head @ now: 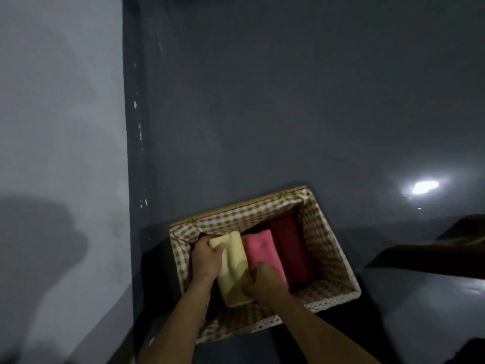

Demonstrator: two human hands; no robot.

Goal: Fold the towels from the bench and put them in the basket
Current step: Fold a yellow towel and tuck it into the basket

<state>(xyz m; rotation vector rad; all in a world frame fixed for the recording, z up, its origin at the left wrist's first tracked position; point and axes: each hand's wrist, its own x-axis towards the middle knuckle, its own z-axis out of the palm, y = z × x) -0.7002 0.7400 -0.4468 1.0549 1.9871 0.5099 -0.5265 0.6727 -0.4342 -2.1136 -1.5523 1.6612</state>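
Both hands (207, 256) (265, 282) grip yellow towel (232, 271) | inside basket (333, 248)

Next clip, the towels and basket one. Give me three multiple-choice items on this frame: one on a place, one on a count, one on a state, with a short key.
1. Where does the yellow towel sit among the towels in the basket?
A. at the left end of the row
B. between the pink and the dark red
C. on the floor outside

2. How many folded towels show in the basket?
A. one
B. three
C. five

3. What are the hands doing?
A. both hang idle
B. only one touches a towel
C. both grip the yellow towel

Key:
1 A, the pink towel and the dark red towel lie to its right.
2 B, yellow, pink and dark red stand side by side.
3 C, the left hand holds its far end and the right hand its near end.
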